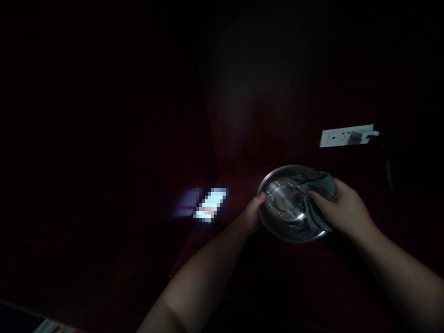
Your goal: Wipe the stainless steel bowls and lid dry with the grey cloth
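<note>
A shiny steel bowl is tilted so that its inside faces me. My left hand grips the bowl's left rim, its thumb over the edge and the other fingers hidden behind. A grey-green cloth is bunched in my right hand, which presses it against the right rim and inner wall of the bowl. The right thumb lies on top of the cloth, while the remaining fingers are mostly out of sight.
Left of the bowl a lit phone, its screen blurred out, gives off a bright glow. A white power socket with a plug and dark cord is at the right. Most surroundings are dark, with dim reddish surfaces.
</note>
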Available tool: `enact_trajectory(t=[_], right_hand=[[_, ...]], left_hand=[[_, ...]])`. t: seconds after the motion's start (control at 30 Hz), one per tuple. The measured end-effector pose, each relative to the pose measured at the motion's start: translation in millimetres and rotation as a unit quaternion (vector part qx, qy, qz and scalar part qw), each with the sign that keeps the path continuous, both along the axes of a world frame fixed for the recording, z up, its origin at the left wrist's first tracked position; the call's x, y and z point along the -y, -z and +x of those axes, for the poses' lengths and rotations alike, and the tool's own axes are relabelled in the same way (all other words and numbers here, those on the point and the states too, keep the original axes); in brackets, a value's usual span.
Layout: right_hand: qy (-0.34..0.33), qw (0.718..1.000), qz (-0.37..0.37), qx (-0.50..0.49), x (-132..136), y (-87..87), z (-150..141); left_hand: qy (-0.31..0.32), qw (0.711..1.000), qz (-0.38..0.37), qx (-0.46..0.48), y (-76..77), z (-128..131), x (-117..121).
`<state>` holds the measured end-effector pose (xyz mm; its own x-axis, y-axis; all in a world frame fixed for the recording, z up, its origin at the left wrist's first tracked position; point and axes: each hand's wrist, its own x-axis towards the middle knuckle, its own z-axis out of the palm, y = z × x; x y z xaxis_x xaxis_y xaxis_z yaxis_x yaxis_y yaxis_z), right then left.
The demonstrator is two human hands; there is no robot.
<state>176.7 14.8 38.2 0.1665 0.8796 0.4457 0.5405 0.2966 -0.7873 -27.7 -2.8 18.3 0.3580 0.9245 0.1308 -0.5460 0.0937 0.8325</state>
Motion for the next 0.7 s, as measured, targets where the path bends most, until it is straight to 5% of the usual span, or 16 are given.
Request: enact_trajectory(t=[0.7], right_hand=[[-0.025,0.996,0.043,0.076,2,-9.0,-3]], left_hand=[[0.088,0.996,0.002,-0.028,5.4,-17,-9]])
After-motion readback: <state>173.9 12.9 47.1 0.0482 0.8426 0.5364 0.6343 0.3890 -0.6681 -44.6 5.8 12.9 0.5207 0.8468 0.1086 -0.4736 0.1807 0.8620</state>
